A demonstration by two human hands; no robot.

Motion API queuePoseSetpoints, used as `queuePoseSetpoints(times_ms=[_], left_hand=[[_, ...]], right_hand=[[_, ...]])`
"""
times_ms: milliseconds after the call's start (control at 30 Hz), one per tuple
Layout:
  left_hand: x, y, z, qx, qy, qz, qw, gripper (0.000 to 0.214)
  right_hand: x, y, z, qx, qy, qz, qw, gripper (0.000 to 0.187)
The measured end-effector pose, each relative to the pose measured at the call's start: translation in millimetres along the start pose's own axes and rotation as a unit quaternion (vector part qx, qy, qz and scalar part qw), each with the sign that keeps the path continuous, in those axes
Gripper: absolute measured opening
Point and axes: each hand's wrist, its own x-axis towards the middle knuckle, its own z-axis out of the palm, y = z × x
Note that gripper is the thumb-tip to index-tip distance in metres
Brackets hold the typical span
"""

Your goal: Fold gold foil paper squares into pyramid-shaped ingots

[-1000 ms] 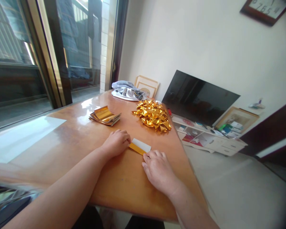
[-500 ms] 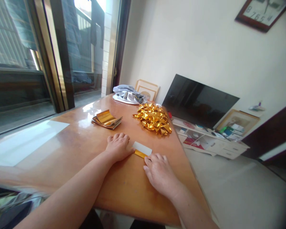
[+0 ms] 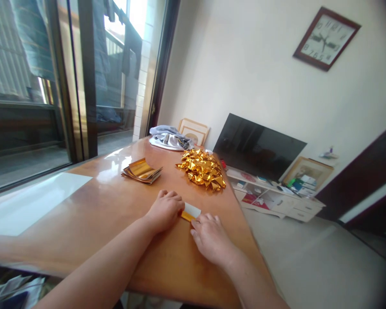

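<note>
On the table in front of me lies a small sheet of gold foil paper, white side up, with a gold strip folded over along its near edge. Its left end is under the curled fingers of my left hand, which partly hide it. At the near right corner, my right hand pinches the folded edge between thumb and fingers. Beyond my hands sits a heap of folded gold foil pieces. To the left of the heap is a loose stack of gold foil sheets, bent upward at the ends.
The glossy wooden table has its right edge close to my right forearm. A white sheet covers its left side. Folded cloth lies at the far end. Past the table stand a television and a low white cabinet.
My left hand has curled its fingers and shifted right over the sheet's left end, covering more of it. My right hand stays at the right corner. The camera view has tilted upward.
</note>
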Motion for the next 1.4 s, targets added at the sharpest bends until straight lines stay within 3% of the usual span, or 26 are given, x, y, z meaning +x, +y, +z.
queuePoseSetpoints(times_ms=[100,367,633,933,1100,1200,1300,1400], left_hand=[[0,5,-3.0,0.008,-0.001,0.026,1.0,0.017],[-1,5,-2.1,0.028,0.013,0.013,0.999,0.01],[1,-7,8.9,0.011,0.021,0.019,1.0,0.007],[8,-4,3.3,0.05,0.025,0.061,0.997,0.026],[9,16,-18.1,0.079,0.048,0.086,0.992,0.025],[4,34,-33.6,0.084,0.045,0.094,0.991,0.017],[-9,56,-48.7,0.084,0.047,0.089,0.991,0.022],[-32,78,-63.4,0.064,0.05,0.088,0.993,0.02]], right_hand=[[6,0,3,0.003,0.01,0.014,1.0,0.024],[26,12,15,0.045,0.039,0.064,0.996,0.018],[33,17,34,-0.009,0.067,-0.007,0.998,0.029],[35,29,51,-0.008,0.157,0.018,0.987,0.018],[21,30,33,0.055,0.22,0.014,0.974,0.009],[7,22,12,0.09,0.247,0.001,0.965,0.019],[-10,11,-6,0.091,0.25,-0.02,0.964,0.006],[-32,-1,-18,0.092,0.259,-0.031,0.961,0.006]])
